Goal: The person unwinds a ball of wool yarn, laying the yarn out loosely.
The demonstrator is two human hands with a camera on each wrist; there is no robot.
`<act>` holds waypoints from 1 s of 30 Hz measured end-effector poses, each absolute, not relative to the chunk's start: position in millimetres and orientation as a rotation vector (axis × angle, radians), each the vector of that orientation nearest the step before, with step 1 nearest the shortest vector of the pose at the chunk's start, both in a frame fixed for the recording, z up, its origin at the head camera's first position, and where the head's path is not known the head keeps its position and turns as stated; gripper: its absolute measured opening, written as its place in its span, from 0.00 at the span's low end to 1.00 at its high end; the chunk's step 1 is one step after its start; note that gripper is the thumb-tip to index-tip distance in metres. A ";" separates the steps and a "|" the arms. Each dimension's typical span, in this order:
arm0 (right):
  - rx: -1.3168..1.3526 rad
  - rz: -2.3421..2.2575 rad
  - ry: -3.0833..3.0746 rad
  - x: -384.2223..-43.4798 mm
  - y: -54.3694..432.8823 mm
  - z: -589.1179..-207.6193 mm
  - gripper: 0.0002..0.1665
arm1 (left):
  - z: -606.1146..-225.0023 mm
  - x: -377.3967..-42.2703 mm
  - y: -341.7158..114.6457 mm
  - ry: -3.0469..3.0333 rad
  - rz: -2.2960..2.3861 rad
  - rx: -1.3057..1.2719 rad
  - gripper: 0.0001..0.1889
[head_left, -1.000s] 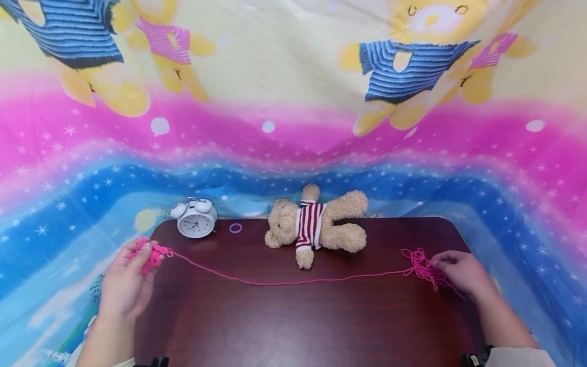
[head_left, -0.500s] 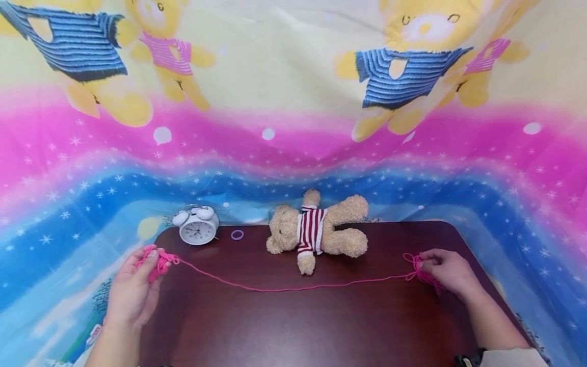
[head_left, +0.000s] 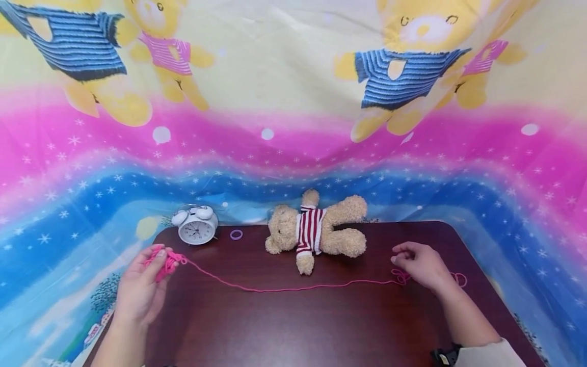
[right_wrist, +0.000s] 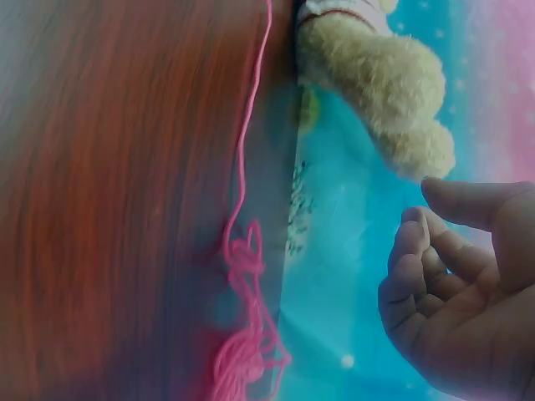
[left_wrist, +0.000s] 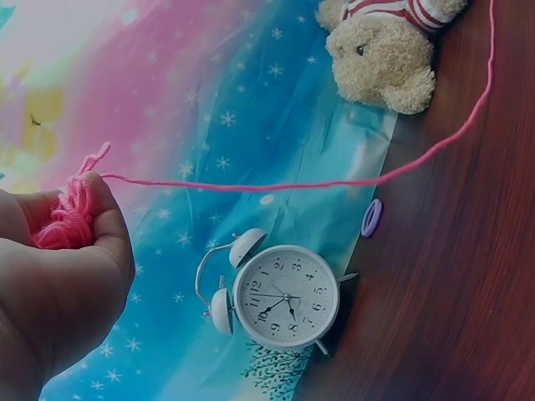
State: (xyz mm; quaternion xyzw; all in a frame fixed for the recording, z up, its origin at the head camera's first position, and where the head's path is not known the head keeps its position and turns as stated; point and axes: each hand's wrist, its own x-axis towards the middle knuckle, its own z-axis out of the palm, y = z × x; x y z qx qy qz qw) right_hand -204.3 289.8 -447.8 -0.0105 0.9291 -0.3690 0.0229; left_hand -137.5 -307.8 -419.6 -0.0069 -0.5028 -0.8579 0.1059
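My left hand (head_left: 139,295) grips a bundle of pink yarn (head_left: 168,263) between thumb and fingers, at the left side of the table. In the left wrist view the bundle (left_wrist: 68,221) bulges out of the curled fingers. A single strand (head_left: 284,290) sags from it across the table to the right. There it runs into a loose tangle of the same yarn (right_wrist: 244,359), lying on the tabletop. Over that tangle hovers my right hand (head_left: 424,266), its fingers loosely bent and holding nothing; it covers most of the tangle in the head view.
Along the back of the dark wooden table (head_left: 284,329) lies a teddy bear (head_left: 310,229) in a striped top, on its back. A white twin-bell alarm clock (head_left: 197,232) stands at the back left, beside a small purple ring (head_left: 236,235). Printed cloth (head_left: 270,168) hangs behind.
My right hand has let go of the yarn tangle and moved left past it, leaving it on the table. My left hand has shifted slightly right with its bundle.
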 end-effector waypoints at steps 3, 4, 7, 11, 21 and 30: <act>-0.042 -1.167 2.862 -205.4 278.5 -446.9 0.22 | -421.1 -138.1 -303.8 -1.505 -2.514 -0.009 0.08; -0.045 -1.178 2.855 -205.6 274.7 -446.4 0.22 | -421.4 -138.6 -302.5 -1.509 -2.513 -0.004 0.08; -0.065 -1.191 2.854 -206.9 262.2 -444.6 0.20 | -422.1 -139.9 -299.0 -1.521 -2.511 0.009 0.09; -0.134 -1.244 2.846 -209.2 243.4 -441.8 0.18 | -421.8 -141.5 -294.5 -1.521 -2.511 0.020 0.09; -0.215 -1.344 2.775 -213.6 200.9 -441.2 0.15 | -415.8 -143.5 -285.9 -1.582 -2.518 0.044 0.13; -0.251 -1.368 2.728 -220.4 168.0 -443.9 0.16 | -411.6 -147.2 -280.1 -1.625 -2.513 0.041 0.15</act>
